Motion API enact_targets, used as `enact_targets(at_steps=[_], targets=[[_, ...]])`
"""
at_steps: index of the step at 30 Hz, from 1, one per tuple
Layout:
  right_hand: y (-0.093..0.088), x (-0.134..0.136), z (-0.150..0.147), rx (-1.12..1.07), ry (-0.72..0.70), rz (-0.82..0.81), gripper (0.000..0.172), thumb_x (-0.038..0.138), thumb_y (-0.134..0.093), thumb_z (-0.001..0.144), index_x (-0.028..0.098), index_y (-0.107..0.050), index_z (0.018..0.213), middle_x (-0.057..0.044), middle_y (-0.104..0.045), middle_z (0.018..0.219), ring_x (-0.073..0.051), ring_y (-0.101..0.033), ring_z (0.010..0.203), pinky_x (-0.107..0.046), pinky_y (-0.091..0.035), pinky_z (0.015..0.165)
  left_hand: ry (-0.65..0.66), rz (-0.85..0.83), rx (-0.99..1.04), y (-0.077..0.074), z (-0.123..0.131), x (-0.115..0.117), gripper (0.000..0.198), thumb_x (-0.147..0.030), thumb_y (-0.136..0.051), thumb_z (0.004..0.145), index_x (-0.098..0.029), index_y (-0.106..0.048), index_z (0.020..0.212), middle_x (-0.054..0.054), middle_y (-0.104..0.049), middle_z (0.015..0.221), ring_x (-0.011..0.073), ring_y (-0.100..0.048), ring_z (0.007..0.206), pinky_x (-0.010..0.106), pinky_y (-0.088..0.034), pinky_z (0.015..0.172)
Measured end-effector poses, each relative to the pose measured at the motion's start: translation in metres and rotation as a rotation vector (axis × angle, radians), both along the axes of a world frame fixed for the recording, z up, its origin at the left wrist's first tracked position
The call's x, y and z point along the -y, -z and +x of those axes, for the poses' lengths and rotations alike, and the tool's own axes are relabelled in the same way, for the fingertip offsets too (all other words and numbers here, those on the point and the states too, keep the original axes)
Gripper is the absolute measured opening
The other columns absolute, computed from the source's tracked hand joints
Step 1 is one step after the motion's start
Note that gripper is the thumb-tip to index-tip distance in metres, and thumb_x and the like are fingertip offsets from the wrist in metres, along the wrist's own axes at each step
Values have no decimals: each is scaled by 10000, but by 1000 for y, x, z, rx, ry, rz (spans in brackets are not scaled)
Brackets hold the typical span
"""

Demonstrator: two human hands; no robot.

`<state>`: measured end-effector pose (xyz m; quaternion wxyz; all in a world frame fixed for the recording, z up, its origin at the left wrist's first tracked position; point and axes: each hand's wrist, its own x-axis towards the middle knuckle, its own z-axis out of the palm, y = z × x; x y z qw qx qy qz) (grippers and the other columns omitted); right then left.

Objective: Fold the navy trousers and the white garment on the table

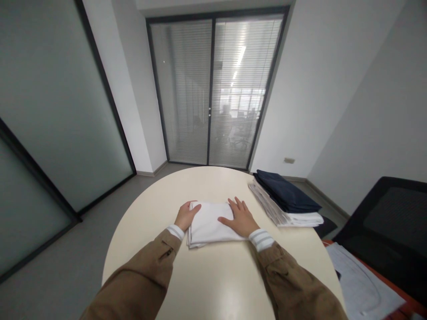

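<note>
A folded white cloth lies flat on the round cream table, with several layers showing along its near left edge. My left hand grips the cloth's left edge, thumb on top and the other fingers tucked at the side, partly hidden. On the cloth's right part rests my right hand, palm down with its fingers spread. Which kind of cloth it is, I cannot tell.
A stack of folded white cloths sits at the table's right edge, topped by folded navy cloths. To the right stands a black mesh chair with a pale cloth on it. Glass doors are beyond the table.
</note>
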<state>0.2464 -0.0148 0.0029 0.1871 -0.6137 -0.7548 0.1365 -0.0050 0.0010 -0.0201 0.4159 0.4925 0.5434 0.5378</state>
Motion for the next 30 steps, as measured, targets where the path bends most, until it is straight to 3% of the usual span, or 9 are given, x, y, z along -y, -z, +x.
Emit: enact_targets(at_steps=[4, 7, 9, 11, 13, 15, 19, 26, 30], targets=[[4, -7, 6, -232, 71, 78, 1016, 733, -562, 777, 129, -256, 1535, -194, -165, 1616, -320, -151, 1498, -469, -184, 1210, 37, 51, 133, -9, 7, 8, 567, -552, -733, 728, -141, -649, 1109, 121, -730, 1046, 258, -688, 952, 388, -536, 861], [5, -16, 16, -515, 188, 27, 1006, 642, -620, 781, 115, -202, 1530, -228, -324, 1548, -297, -334, 1438, -452, -290, 1177, 58, 63, 262, -17, 10, 12, 632, -582, -736, 719, -151, -623, 1167, 102, -734, 1015, 249, -693, 920, 379, -540, 845], [2, -19, 25, -719, 220, -95, 939, 587, -684, 753, 124, -306, 1478, -224, -499, 1429, -303, -511, 1312, -442, -408, 1104, 77, 48, 321, -21, 11, 13, 667, -631, -702, 729, -151, -614, 1185, 96, -736, 993, 247, -698, 897, 379, -544, 830], [-3, -20, 32, -904, 190, -245, 766, 548, -736, 720, 140, -496, 1323, -200, -642, 1264, -313, -644, 1133, -437, -516, 986, 71, 40, 370, -23, 12, 13, 683, -660, -676, 734, -147, -616, 1182, 103, -737, 998, 253, -702, 897, 388, -545, 829], [-7, -16, 35, -1055, 112, -372, 596, 518, -763, 702, 156, -596, 1145, -173, -713, 1127, -308, -705, 979, -438, -570, 882, 53, 56, 415, -24, 12, 13, 658, -641, -687, 731, -144, -621, 1158, 118, -735, 1037, 260, -701, 921, 402, -540, 854], [-11, -10, 36, -1150, 1, -451, 551, 476, -781, 691, 169, -595, 1110, -154, -730, 1095, -301, -721, 927, -447, -582, 847, 40, 92, 456, -23, 10, 12, 598, -597, -701, 740, -150, -619, 1130, 133, -729, 1089, 266, -697, 959, 418, -528, 893], [-12, -1, 32, -1143, -174, -485, 671, 437, -780, 685, 201, -509, 1251, -147, -689, 1219, -309, -692, 1046, -474, -559, 902, 31, 129, 485, -21, 6, 9, 502, -559, -665, 794, -160, -614, 1096, 144, -705, 1180, 262, -678, 1039, 433, -496, 966], [-9, -8, 33, -1160, -174, -327, 655, 426, -788, 669, 211, -501, 1217, -123, -694, 1213, -306, -687, 1051, -466, -545, 929, 39, 138, 470, -18, 8, 7, 495, -542, -622, 837, -184, -588, 1177, 141, -609, 1352, 250, -658, 1103, 421, -510, 966], [-18, -7, 40, -1115, -150, -238, 620, 461, -775, 681, 214, -526, 1193, -117, -698, 1198, -315, -680, 1058, -458, -553, 911, 0, 78, 460, -12, 6, 1, 494, -581, -476, 908, -192, -578, 1195, 124, -676, 1239, 242, -656, 1109, 401, -514, 959]])
